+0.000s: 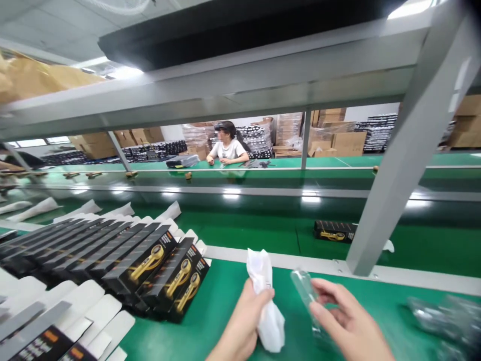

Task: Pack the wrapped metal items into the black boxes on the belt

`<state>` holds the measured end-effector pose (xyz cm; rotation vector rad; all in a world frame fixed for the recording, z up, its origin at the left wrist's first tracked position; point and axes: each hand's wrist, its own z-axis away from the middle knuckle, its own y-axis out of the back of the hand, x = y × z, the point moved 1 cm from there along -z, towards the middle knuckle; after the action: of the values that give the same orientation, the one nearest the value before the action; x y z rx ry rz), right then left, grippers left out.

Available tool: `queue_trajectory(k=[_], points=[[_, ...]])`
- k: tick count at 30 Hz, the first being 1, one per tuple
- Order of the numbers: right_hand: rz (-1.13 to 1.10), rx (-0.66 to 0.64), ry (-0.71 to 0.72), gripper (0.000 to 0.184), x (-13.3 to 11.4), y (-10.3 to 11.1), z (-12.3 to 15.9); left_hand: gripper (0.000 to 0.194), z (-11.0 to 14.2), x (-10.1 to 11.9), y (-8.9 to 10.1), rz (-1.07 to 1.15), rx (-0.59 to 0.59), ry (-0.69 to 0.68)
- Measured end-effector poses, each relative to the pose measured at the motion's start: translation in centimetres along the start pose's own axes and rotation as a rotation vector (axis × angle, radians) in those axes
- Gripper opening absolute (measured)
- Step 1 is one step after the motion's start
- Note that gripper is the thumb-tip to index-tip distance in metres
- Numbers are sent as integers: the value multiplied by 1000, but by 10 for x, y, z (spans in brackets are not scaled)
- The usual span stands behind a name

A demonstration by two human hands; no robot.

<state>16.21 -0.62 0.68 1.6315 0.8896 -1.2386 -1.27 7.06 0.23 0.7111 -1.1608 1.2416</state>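
Note:
My left hand [246,316] is closed around a long item in a white wrapper [272,323], held tilted above the green bench. The wrapper hides what is inside. To its right, my right hand [351,318] pinches a narrow clear plastic piece [303,285] between thumb and fingers, apart from the white wrapper. The plastic is slightly blurred, so its exact kind is unclear. Left of my hands stand black printed boxes [150,260] in a row, each showing a gold shower head, with white end flaps open.
More open boxes [48,341] fill the near left. Blurred clear plastic pieces [447,316] lie at the right. A grey post [398,165] rises from the bench edge. Beyond it, one box [332,231] lies on the green belt [233,225]. A person [229,149] sits across.

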Motion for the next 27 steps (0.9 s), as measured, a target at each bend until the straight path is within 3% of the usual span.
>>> queue_trajectory(k=[3,5,9,12,14,16,18,20,23,27], points=[[100,-37,92,31,-5,-32,-1,58,13,-13,-15,194,-169,-52],[186,-31,172,28,-1,-46,2,58,15,-17,-20,229,-232,-98],[304,-59,370,26,7,-52,11,63,17,-24,-16,-75,-115,-218],[307,-36,405,23,7,-48,14,77,19,-28,-13,-217,-103,-292],[293,-25,376,21,7,-48,14,81,21,-31,-12,-179,-222,-299],[296,16,364,21,11,-51,16,82,21,-31,-13,-37,-408,-267],[324,74,361,22,19,-56,20,76,20,-30,-11,110,-514,-233],[385,100,361,25,26,-62,24,65,17,-30,-6,130,-424,-219],[464,132,392,31,29,-67,29,56,14,-31,1,-10,-220,-205],[380,141,390,47,23,-62,25,57,19,-32,2,-46,-192,-247]])
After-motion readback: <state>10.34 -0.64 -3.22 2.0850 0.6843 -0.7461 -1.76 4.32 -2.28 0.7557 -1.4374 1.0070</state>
